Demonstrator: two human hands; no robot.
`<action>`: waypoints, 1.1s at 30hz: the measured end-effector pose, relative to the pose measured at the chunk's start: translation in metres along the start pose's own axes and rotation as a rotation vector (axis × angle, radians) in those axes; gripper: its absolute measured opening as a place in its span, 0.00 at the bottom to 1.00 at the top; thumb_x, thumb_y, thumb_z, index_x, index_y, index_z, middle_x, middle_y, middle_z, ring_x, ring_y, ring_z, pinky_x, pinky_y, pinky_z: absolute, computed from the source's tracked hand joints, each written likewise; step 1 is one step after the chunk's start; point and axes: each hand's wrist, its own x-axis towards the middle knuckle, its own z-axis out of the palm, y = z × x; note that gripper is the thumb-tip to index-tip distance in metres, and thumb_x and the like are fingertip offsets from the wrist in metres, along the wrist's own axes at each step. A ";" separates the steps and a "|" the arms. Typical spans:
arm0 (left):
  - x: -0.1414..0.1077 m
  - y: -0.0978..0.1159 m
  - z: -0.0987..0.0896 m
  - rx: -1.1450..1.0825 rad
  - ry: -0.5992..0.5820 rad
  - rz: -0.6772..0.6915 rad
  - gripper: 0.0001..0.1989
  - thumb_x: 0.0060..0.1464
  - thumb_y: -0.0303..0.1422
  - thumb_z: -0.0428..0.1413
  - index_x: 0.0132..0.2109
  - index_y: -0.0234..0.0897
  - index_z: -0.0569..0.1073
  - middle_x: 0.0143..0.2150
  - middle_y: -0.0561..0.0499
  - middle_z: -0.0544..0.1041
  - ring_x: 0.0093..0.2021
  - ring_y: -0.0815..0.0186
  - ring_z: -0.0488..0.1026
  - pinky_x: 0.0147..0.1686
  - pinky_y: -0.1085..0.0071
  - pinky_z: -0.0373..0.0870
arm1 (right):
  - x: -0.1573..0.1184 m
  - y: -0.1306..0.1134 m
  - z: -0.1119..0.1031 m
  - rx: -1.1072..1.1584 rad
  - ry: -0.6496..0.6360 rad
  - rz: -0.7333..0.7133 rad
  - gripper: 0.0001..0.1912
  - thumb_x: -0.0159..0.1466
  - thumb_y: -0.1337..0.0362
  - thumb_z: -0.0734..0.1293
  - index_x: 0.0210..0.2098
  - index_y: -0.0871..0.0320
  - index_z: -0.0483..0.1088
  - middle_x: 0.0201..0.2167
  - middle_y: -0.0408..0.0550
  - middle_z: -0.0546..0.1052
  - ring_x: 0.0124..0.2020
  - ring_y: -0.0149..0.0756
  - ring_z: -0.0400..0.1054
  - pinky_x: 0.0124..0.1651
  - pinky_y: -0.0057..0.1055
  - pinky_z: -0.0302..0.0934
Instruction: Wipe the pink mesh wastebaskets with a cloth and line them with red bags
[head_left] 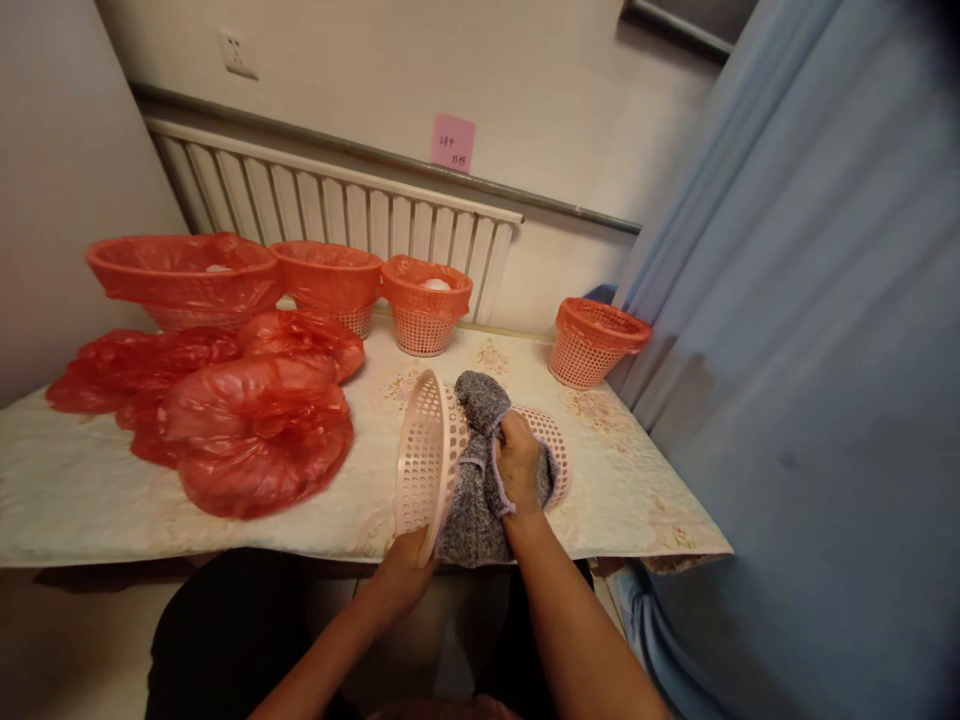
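A pale pink perforated plastic basket (pixel 422 465) lies tipped on its side near the table's front edge, its mouth facing left. My left hand (pixel 410 562) is closed on the lower part of its rim. In my right hand (pixel 519 462) is a bunched grey cloth (pixel 474 510) with purple edging, pressed against the outer side of the basket. Some of the cloth sticks up beyond my fingers and some hangs down toward the table edge. The cloth and my right hand hide much of the basket's wall.
Knotted red plastic bags (pixel 259 430) lie on the table (pixel 375 480) at left. Three baskets lined with red bags, one at the far left (pixel 187 285), a middle one (pixel 326 275) and another (pixel 424 325), stand behind. A lined basket (pixel 589 350) stands by the blue curtain (pixel 787 400) at right.
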 end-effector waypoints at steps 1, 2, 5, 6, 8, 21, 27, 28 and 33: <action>0.001 0.000 -0.001 -0.010 0.006 -0.010 0.17 0.54 0.34 0.50 0.48 0.36 0.76 0.49 0.46 0.79 0.50 0.54 0.74 0.53 0.62 0.66 | 0.003 0.004 -0.002 -0.008 -0.020 -0.010 0.10 0.59 0.74 0.56 0.30 0.56 0.65 0.30 0.45 0.69 0.34 0.35 0.61 0.38 0.29 0.55; 0.002 0.000 -0.002 -0.020 0.015 -0.022 0.17 0.53 0.33 0.51 0.48 0.36 0.76 0.49 0.46 0.79 0.51 0.54 0.73 0.55 0.62 0.65 | 0.006 0.009 -0.004 -0.023 -0.037 -0.016 0.10 0.59 0.73 0.56 0.31 0.56 0.65 0.31 0.45 0.70 0.34 0.35 0.61 0.39 0.29 0.55; 0.005 0.002 -0.005 -0.044 0.036 -0.064 0.17 0.51 0.32 0.52 0.47 0.36 0.77 0.50 0.47 0.79 0.52 0.55 0.73 0.57 0.61 0.64 | 0.012 0.035 -0.017 -0.107 -0.044 0.001 0.10 0.61 0.71 0.56 0.32 0.56 0.67 0.31 0.45 0.71 0.35 0.35 0.61 0.39 0.29 0.54; 0.005 0.004 -0.005 -0.052 0.041 -0.079 0.17 0.51 0.32 0.52 0.47 0.36 0.77 0.49 0.46 0.79 0.52 0.55 0.73 0.57 0.60 0.64 | 0.013 0.047 -0.022 -0.144 -0.033 0.017 0.10 0.61 0.71 0.56 0.32 0.57 0.67 0.31 0.46 0.71 0.34 0.35 0.61 0.39 0.29 0.54; 0.007 0.009 -0.006 -0.073 0.054 -0.099 0.17 0.51 0.33 0.52 0.46 0.35 0.77 0.49 0.45 0.79 0.52 0.55 0.73 0.57 0.60 0.64 | 0.011 0.074 -0.034 -0.217 -0.005 0.058 0.09 0.61 0.70 0.56 0.30 0.58 0.67 0.30 0.46 0.71 0.32 0.35 0.61 0.37 0.29 0.53; 0.020 0.034 -0.019 -0.089 0.057 -0.040 0.15 0.52 0.32 0.54 0.47 0.36 0.77 0.48 0.47 0.79 0.52 0.55 0.73 0.57 0.61 0.64 | -0.024 0.094 -0.031 -0.256 0.258 0.227 0.07 0.57 0.71 0.56 0.27 0.57 0.64 0.27 0.44 0.69 0.30 0.35 0.60 0.35 0.29 0.52; 0.019 0.043 -0.020 -0.085 0.078 -0.055 0.16 0.50 0.31 0.54 0.46 0.34 0.77 0.48 0.46 0.79 0.50 0.56 0.73 0.56 0.61 0.64 | -0.023 0.012 0.001 -0.054 0.139 0.101 0.08 0.55 0.74 0.57 0.29 0.56 0.63 0.30 0.46 0.69 0.35 0.37 0.61 0.40 0.31 0.56; 0.018 0.046 -0.019 -0.085 0.084 -0.051 0.16 0.50 0.31 0.53 0.45 0.34 0.77 0.47 0.46 0.80 0.49 0.56 0.74 0.55 0.61 0.65 | -0.024 -0.005 0.005 0.005 0.110 0.071 0.09 0.54 0.74 0.57 0.29 0.56 0.63 0.31 0.46 0.69 0.36 0.37 0.61 0.41 0.32 0.56; 0.011 0.060 -0.018 -0.115 0.121 -0.075 0.12 0.47 0.29 0.52 0.37 0.32 0.77 0.37 0.46 0.82 0.40 0.57 0.76 0.46 0.62 0.72 | -0.027 -0.058 0.016 0.139 0.017 -0.055 0.13 0.53 0.77 0.56 0.33 0.56 0.65 0.34 0.48 0.70 0.40 0.39 0.62 0.45 0.34 0.57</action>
